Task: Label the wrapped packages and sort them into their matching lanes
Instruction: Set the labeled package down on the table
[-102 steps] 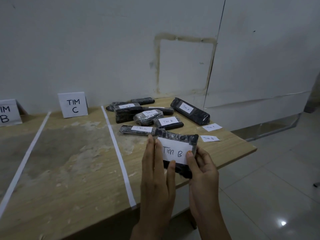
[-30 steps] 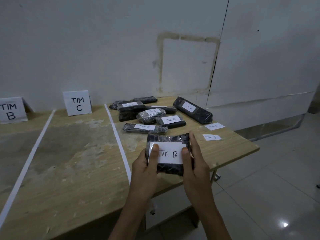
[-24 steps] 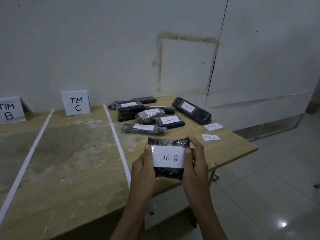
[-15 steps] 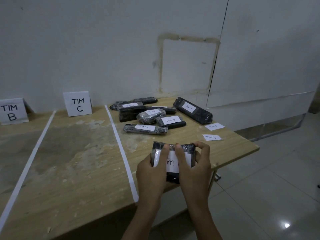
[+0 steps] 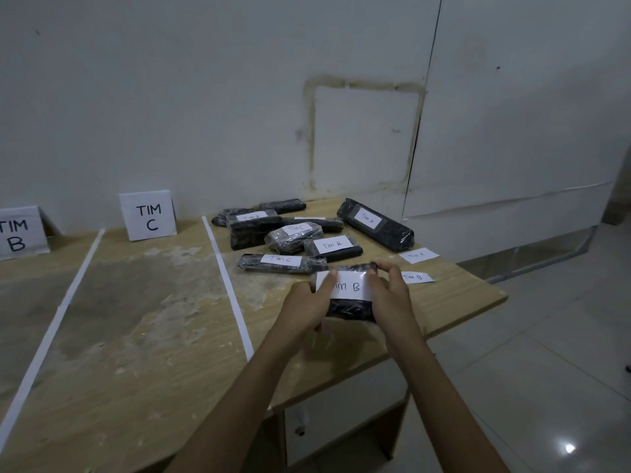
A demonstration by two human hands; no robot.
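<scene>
A black wrapped package (image 5: 348,307) with a white "TIM B" label (image 5: 350,286) is held low over the right part of the wooden table (image 5: 153,319). My left hand (image 5: 307,302) grips its left side, thumb on the label. My right hand (image 5: 387,295) grips its right side, fingers over the top edge. Behind it lies a pile of labelled black packages (image 5: 293,233). Two loose paper labels, "TIM A" (image 5: 418,256) and "TIM B" (image 5: 416,277), lie to the right.
White tape lines (image 5: 227,281) (image 5: 58,319) split the table into lanes. Standing cards read "TIM C" (image 5: 148,216) and "TIM B" (image 5: 18,233) at the back by the wall. The table's right edge (image 5: 478,312) drops to a tiled floor.
Both hands have carried the "TIM B" package forward from near my body to just over the table, close behind the pile. The fingers have shifted across the label.
</scene>
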